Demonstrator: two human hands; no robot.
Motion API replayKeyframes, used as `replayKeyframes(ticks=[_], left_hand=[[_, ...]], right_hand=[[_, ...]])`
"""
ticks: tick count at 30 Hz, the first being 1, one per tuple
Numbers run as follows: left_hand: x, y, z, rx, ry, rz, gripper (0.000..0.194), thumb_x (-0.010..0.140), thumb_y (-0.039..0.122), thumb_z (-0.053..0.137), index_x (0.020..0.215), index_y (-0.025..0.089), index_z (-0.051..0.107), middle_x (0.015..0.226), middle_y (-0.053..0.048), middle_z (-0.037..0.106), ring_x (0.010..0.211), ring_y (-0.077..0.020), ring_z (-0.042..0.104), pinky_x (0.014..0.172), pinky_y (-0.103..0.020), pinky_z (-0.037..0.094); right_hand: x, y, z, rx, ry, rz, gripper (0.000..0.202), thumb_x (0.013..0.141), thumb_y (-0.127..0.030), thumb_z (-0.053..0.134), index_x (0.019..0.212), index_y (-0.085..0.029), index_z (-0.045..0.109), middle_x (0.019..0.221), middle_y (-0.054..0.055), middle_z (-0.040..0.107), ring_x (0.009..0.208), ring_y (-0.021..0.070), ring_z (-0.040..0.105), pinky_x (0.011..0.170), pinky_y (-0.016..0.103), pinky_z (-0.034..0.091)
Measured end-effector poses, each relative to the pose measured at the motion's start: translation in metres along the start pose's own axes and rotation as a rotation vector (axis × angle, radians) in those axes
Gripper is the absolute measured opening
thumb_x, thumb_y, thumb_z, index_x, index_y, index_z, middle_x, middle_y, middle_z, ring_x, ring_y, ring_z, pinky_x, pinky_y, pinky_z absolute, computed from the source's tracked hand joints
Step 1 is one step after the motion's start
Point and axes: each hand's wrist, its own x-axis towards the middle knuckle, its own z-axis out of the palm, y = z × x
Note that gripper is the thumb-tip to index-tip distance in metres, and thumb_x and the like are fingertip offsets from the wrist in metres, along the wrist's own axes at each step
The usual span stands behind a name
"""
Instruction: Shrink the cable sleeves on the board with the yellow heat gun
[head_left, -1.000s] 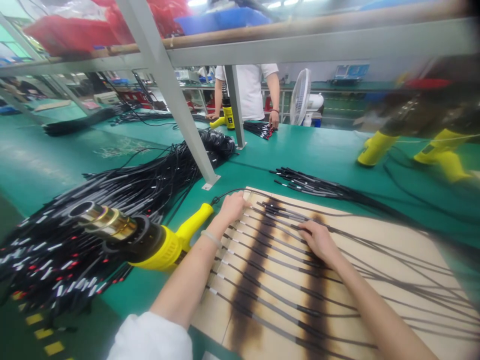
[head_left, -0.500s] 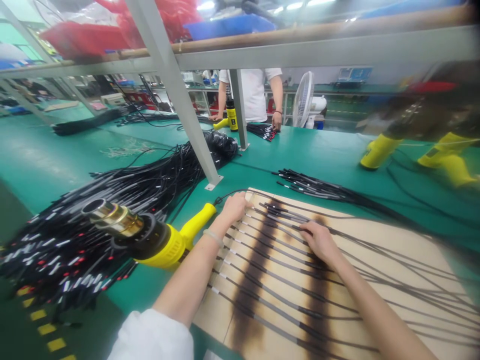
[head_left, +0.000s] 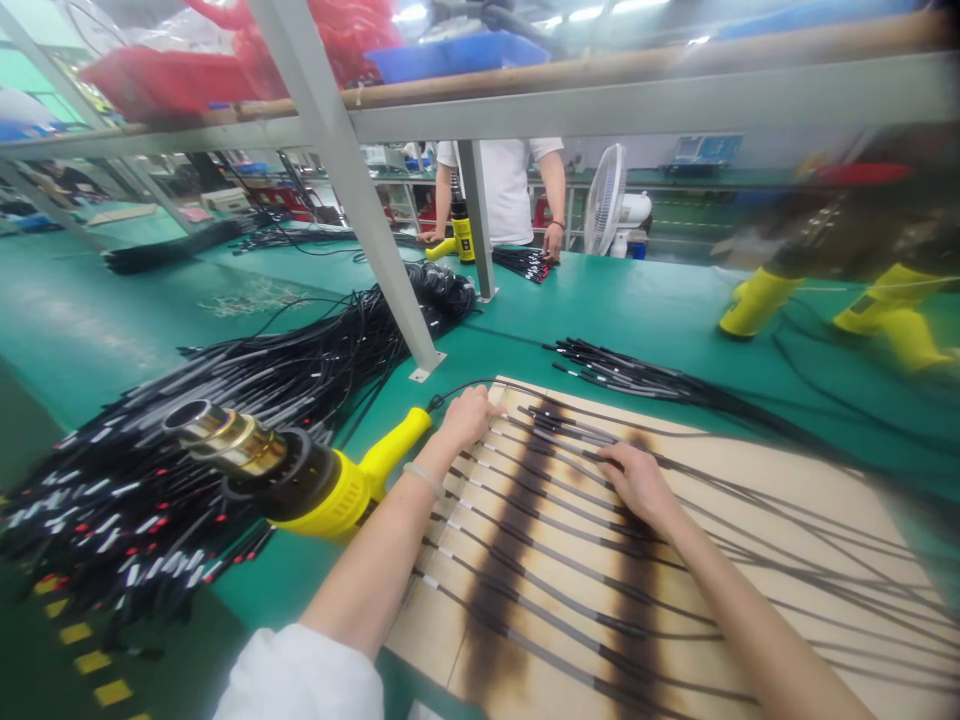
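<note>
Several thin black cables (head_left: 555, 545) with grey sleeves lie side by side across a wooden board (head_left: 420, 640) that has two dark scorched bands. At the board's far left corner, my left hand (head_left: 469, 418) is closed with its fingertips at the end of one cable. My right hand (head_left: 637, 482) pinches a cable farther along, near the right scorched band; its fingers partly hide the cable. A yellow heat gun (head_left: 330, 490) with a metal nozzle lies left of my left forearm, its nozzle pointing left.
A large pile of black cables (head_left: 285, 370) spreads left on the green table (head_left: 630, 300). Another bundle (head_left: 637, 375) lies behind the board. Metal posts (head_left: 360, 190) hold a shelf above. A person (head_left: 514, 190) stands opposite, near a heat gun (head_left: 461, 235). More heat guns (head_left: 761, 300) are at right.
</note>
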Motion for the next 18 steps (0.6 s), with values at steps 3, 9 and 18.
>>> replayKeyframes(ticks=[3, 9, 18], left_hand=[[0.0, -0.002, 0.003, -0.011, 0.025, -0.015, 0.038, 0.084, 0.014, 0.036, 0.107, 0.03, 0.062, 0.093, -0.006, 0.048, 0.088, -0.0187, 0.046, 0.069, -0.026, 0.037], [-0.003, -0.001, 0.006, -0.023, 0.108, 0.021, 0.035, 0.085, 0.016, 0.038, 0.104, 0.031, 0.064, 0.094, -0.005, 0.051, 0.09, -0.0183, 0.046, 0.073, -0.027, 0.037], [0.002, -0.005, 0.012, -0.065, 0.122, 0.059, 0.034, 0.079, 0.01, 0.043, 0.094, 0.025, 0.069, 0.086, -0.007, 0.053, 0.086, -0.0178, 0.046, 0.071, -0.027, 0.037]], right_hand=[[0.0, -0.001, 0.0, 0.004, -0.001, 0.0, 0.023, 0.079, -0.019, 0.045, 0.093, -0.013, 0.063, 0.092, 0.006, 0.061, 0.087, 0.0164, 0.058, 0.082, 0.028, 0.044], [-0.001, -0.002, -0.002, 0.01, -0.003, -0.006, 0.023, 0.079, -0.018, 0.046, 0.092, -0.012, 0.063, 0.091, 0.006, 0.062, 0.087, 0.0157, 0.058, 0.082, 0.027, 0.045], [0.003, -0.006, 0.001, 0.007, -0.004, -0.008, 0.022, 0.078, -0.019, 0.047, 0.091, -0.013, 0.063, 0.093, 0.005, 0.063, 0.089, 0.0179, 0.058, 0.084, 0.031, 0.045]])
